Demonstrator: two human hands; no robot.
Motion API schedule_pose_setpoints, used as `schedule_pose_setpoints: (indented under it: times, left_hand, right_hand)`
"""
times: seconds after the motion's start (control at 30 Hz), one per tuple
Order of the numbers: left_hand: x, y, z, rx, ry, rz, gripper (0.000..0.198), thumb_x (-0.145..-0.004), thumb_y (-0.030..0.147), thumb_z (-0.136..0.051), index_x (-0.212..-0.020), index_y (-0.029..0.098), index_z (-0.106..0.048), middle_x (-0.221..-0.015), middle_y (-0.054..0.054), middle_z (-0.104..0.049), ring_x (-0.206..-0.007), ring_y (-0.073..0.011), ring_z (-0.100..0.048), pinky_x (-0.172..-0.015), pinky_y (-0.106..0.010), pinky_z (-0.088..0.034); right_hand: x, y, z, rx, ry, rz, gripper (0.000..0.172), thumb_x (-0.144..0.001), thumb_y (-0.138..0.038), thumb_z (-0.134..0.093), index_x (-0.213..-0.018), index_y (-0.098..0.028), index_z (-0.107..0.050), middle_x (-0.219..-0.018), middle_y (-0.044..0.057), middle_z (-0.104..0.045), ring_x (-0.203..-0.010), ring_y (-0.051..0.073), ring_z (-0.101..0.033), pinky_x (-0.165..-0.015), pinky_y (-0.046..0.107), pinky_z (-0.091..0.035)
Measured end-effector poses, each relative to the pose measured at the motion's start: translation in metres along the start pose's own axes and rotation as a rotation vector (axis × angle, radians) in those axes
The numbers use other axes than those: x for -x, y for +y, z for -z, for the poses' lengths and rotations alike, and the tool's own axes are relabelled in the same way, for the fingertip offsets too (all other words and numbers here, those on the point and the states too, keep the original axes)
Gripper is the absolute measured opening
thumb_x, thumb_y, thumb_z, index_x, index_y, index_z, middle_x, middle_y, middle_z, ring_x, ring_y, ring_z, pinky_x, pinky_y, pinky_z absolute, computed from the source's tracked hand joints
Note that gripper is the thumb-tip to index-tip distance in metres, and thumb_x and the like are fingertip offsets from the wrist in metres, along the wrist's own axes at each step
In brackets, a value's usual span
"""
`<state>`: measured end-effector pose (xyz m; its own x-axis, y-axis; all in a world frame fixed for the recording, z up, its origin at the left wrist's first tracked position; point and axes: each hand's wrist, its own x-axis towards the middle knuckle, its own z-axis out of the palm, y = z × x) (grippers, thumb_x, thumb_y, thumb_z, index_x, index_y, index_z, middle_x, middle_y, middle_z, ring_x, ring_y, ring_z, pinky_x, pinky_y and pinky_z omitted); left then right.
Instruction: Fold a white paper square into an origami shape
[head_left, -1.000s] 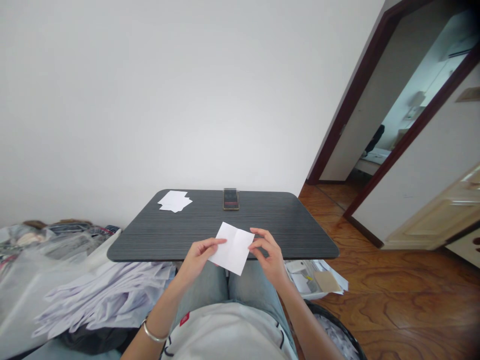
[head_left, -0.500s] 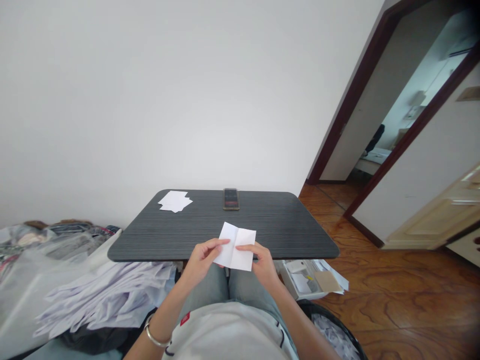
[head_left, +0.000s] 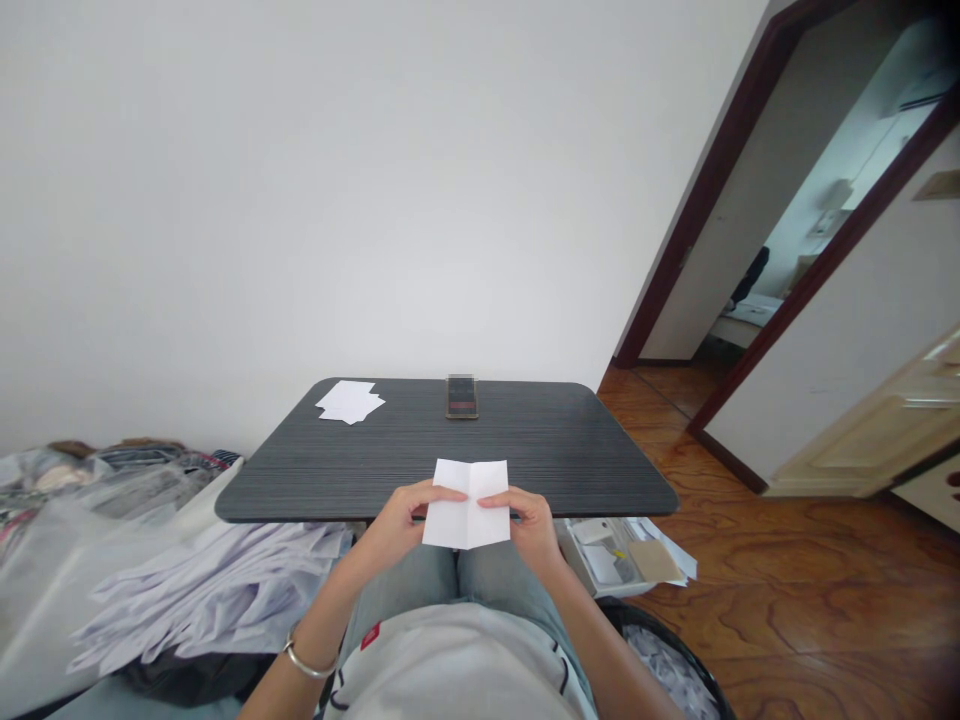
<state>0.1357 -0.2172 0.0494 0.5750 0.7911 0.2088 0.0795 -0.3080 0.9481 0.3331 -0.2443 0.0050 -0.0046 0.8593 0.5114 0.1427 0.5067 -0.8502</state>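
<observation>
My left hand (head_left: 399, 522) and right hand (head_left: 531, 528) each pinch one side of a white paper sheet (head_left: 466, 505), thumbs on top, fingers beneath. The sheet shows a centre crease and is held at the near edge of a dark wood-grain table (head_left: 570, 450). Farther along that table lie loose white paper pieces (head_left: 350, 401) and a smartphone (head_left: 461, 397).

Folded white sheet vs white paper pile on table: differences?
The folded white paper sheet is single, centre-creased, held in the left hand and right hand. The loose white paper pile is several overlapping sheets, lying farther off on the dark grey tabletop. Both are plain white.
</observation>
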Motion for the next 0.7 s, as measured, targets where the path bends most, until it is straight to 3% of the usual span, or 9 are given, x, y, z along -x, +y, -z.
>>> schedule_pose_setpoints:
  times: [0.23,0.4,0.7]
  left_hand:
    - [0.000,-0.001,-0.002,-0.061,0.084,-0.077,0.014,-0.069,0.025,-0.063,-0.078,0.020,-0.072,-0.092,-0.010,-0.066,-0.080,-0.0211,-0.062,-0.066,-0.027,-0.049]
    - [0.001,-0.006,-0.012,-0.008,0.235,-0.079,0.012,-0.070,0.026,-0.062,-0.070,0.016,-0.070,-0.074,-0.006,-0.067,-0.070,-0.0179,-0.061,-0.065,-0.027,-0.048]
    - [-0.001,0.001,-0.029,0.352,0.368,0.071,0.031,-0.066,0.029,-0.066,-0.092,0.012,-0.065,-0.090,-0.009,-0.068,-0.079,-0.0209,-0.061,-0.066,-0.030,-0.052]
  right_hand:
    - [-0.001,-0.004,0.000,0.010,-0.002,0.009,0.017,-0.068,-0.013,-0.060,-0.074,-0.024,-0.071,-0.075,0.003,-0.070,-0.068,0.020,-0.064,-0.059,0.028,-0.047]
    - [-0.001,-0.019,-0.006,-0.115,0.080,-0.124,0.007,-0.068,-0.020,-0.064,-0.069,-0.022,-0.071,-0.069,0.002,-0.070,-0.064,0.018,-0.064,-0.061,0.028,-0.049]
    - [-0.001,-0.038,-0.013,-0.324,0.171,-0.367,0.020,-0.071,-0.034,-0.064,-0.072,-0.015,-0.068,-0.058,0.003,-0.067,-0.053,0.015,-0.060,-0.053,0.027,-0.050]
